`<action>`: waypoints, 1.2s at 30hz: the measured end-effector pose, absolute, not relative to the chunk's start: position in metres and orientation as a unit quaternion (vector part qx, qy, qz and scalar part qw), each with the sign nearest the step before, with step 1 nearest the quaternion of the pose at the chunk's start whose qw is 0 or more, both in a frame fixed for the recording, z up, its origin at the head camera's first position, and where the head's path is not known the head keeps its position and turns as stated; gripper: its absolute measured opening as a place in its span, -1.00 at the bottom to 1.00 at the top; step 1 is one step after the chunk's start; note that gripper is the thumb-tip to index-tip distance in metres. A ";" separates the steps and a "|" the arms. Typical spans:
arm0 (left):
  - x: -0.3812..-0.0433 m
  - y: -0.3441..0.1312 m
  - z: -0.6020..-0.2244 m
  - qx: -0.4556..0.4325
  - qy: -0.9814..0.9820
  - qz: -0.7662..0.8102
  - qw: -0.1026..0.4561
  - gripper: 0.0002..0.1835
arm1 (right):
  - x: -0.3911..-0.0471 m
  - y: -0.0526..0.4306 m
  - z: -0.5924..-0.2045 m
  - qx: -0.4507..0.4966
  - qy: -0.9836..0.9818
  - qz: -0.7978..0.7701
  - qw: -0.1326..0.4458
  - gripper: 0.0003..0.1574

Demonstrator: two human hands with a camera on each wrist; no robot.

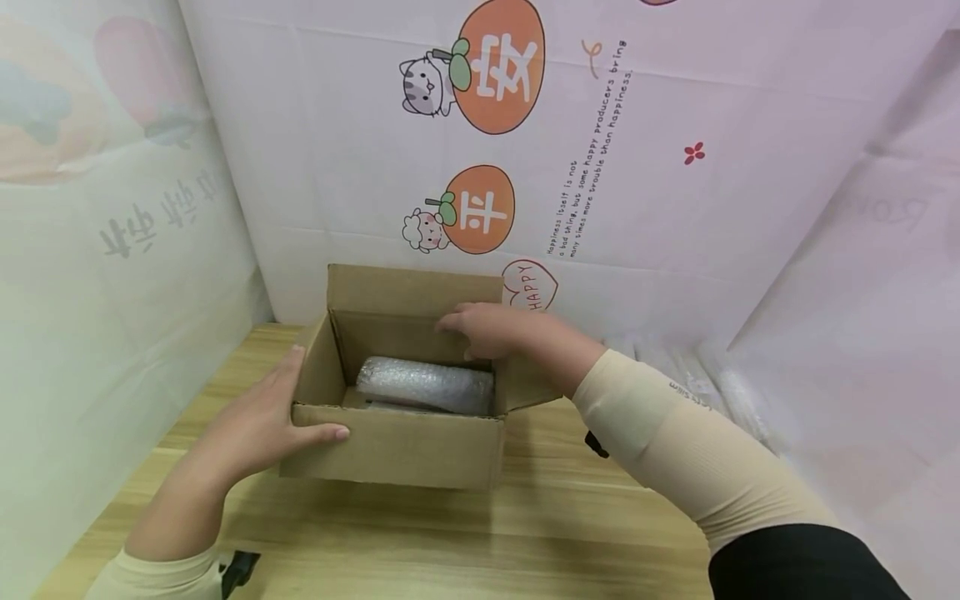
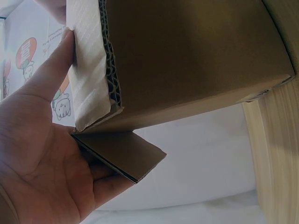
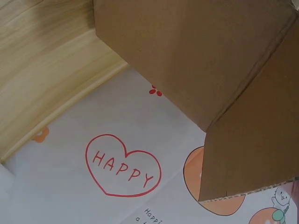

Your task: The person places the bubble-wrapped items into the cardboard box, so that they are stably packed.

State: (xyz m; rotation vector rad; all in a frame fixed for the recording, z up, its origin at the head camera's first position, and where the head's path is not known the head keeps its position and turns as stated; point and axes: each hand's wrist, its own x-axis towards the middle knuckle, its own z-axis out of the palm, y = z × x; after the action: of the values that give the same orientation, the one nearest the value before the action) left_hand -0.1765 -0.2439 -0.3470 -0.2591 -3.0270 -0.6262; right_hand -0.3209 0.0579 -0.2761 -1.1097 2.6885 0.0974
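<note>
An open cardboard box [image 1: 397, 450] stands on the table with its flaps up or folded outward. Inside lies a bubble-wrapped package [image 1: 427, 385], long and silvery, with a thin flat edge showing under it. My left hand [image 1: 258, 421] grips the box's left front corner, thumb across the front wall and fingers behind the left flap. In the left wrist view that hand [image 2: 51, 154] has its fingers partly hidden behind the small flap [image 2: 124, 154]. Over the right rear of the opening, my right hand [image 1: 491, 329] reaches in with loose fingers, nothing visible in it. Flaps [image 3: 187, 51] fill much of the right wrist view.
A wooden table [image 1: 600, 533] lies under the box. Close behind rises a white printed sheet [image 1: 337, 167], with more white sheeting at both sides. Clear plastic wrapping [image 1: 712, 383] is piled at the right, behind my right forearm.
</note>
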 end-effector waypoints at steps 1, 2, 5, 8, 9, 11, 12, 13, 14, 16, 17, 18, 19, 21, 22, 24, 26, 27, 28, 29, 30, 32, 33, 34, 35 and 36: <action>-0.177 -0.244 -0.347 -0.084 -0.976 -0.202 0.020 0.49 | -0.321 0.059 -0.275 -0.380 0.917 0.028 0.115 -0.27; -0.176 -0.244 -0.346 -0.084 -0.976 -0.202 0.020 0.49 | -0.320 0.061 -0.274 -0.383 0.917 0.022 0.113 -0.28; -0.176 -0.243 -0.346 -0.085 -0.975 -0.203 0.019 0.49 | -0.319 0.066 -0.269 -0.387 0.916 0.001 0.109 -0.29; -0.176 -0.243 -0.346 -0.086 -0.975 -0.203 0.020 0.49 | -0.317 0.071 -0.264 -0.382 0.917 -0.028 0.109 -0.27; -0.176 -0.243 -0.346 -0.086 -0.975 -0.203 0.020 0.49 | -0.317 0.073 -0.263 -0.380 0.918 -0.037 0.108 -0.27; -0.176 -0.243 -0.346 -0.085 -0.975 -0.203 0.020 0.49 | -0.317 0.077 -0.259 -0.376 0.918 -0.059 0.108 -0.25; -0.176 -0.243 -0.347 -0.085 -0.975 -0.204 0.019 0.50 | -0.317 0.080 -0.258 -0.374 0.918 -0.071 0.109 -0.25; -0.176 -0.243 -0.347 -0.085 -0.975 -0.204 0.019 0.50 | -0.317 0.083 -0.256 -0.373 0.918 -0.082 0.107 -0.25; -0.176 -0.243 -0.347 -0.085 -0.975 -0.204 0.019 0.50 | -0.317 0.085 -0.255 -0.372 0.918 -0.092 0.103 -0.25; -0.176 -0.243 -0.347 -0.085 -0.975 -0.205 0.019 0.50 | -0.318 0.091 -0.252 -0.369 0.918 -0.109 0.097 -0.24; -0.176 -0.243 -0.347 -0.085 -0.975 -0.206 0.019 0.50 | -0.318 0.094 -0.250 -0.369 0.918 -0.116 0.092 -0.24; -0.176 -0.243 -0.346 -0.085 -0.975 -0.206 0.019 0.50 | -0.318 0.098 -0.249 -0.367 0.919 -0.118 0.083 -0.24; -0.176 -0.243 -0.346 -0.085 -0.975 -0.206 0.020 0.50 | -0.318 0.101 -0.247 -0.367 0.919 -0.124 0.077 -0.24; -0.176 -0.243 -0.346 -0.086 -0.975 -0.205 0.021 0.50 | -0.317 0.109 -0.245 -0.366 0.917 -0.142 0.069 -0.24; -0.176 -0.242 -0.346 -0.086 -0.975 -0.205 0.021 0.50 | -0.317 0.113 -0.243 -0.365 0.917 -0.150 0.063 -0.25; -0.176 -0.242 -0.346 -0.086 -0.975 -0.205 0.020 0.50 | -0.315 0.121 -0.241 -0.363 0.915 -0.170 0.052 -0.28; -0.176 -0.242 -0.346 -0.085 -0.975 -0.205 0.019 0.50 | -0.314 0.129 -0.240 -0.359 0.912 -0.194 0.043 -0.31; -0.176 -0.242 -0.346 -0.085 -0.975 -0.205 0.018 0.50 | -0.314 0.133 -0.240 -0.357 0.911 -0.202 0.035 -0.33; -0.176 -0.242 -0.346 -0.085 -0.975 -0.206 0.018 0.50 | -0.313 0.138 -0.240 -0.355 0.910 -0.214 0.031 -0.34; -0.176 -0.242 -0.346 -0.085 -0.975 -0.206 0.018 0.50 | -0.312 0.142 -0.240 -0.352 0.908 -0.226 0.027 -0.34; -0.176 -0.242 -0.346 -0.085 -0.975 -0.205 0.019 0.50 | -0.311 0.147 -0.240 -0.347 0.907 -0.239 0.024 -0.34; -0.176 -0.242 -0.346 -0.086 -0.975 -0.205 0.019 0.49 | -0.310 0.157 -0.240 -0.330 0.906 -0.263 0.016 -0.35; -0.176 -0.242 -0.346 -0.086 -0.975 -0.205 0.019 0.49 | -0.309 0.161 -0.241 -0.324 0.906 -0.271 0.010 -0.34; -0.175 -0.242 -0.346 -0.086 -0.975 -0.206 0.019 0.49 | -0.309 0.166 -0.241 -0.313 0.907 -0.281 0.005 -0.33; -0.175 -0.242 -0.345 -0.086 -0.975 -0.206 0.018 0.49 | -0.308 0.171 -0.242 -0.300 0.910 -0.286 -0.001 -0.32; -0.175 -0.241 -0.345 -0.085 -0.974 -0.207 0.017 0.49 | -0.309 0.176 -0.244 -0.291 0.912 -0.290 -0.009 -0.32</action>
State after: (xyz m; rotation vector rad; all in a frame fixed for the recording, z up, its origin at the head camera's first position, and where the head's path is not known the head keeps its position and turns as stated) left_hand -0.1749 -0.2413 -0.3452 -0.2655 -3.0278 -0.6431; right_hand -0.3089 0.1758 -0.2437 -0.9190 2.8794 -0.9174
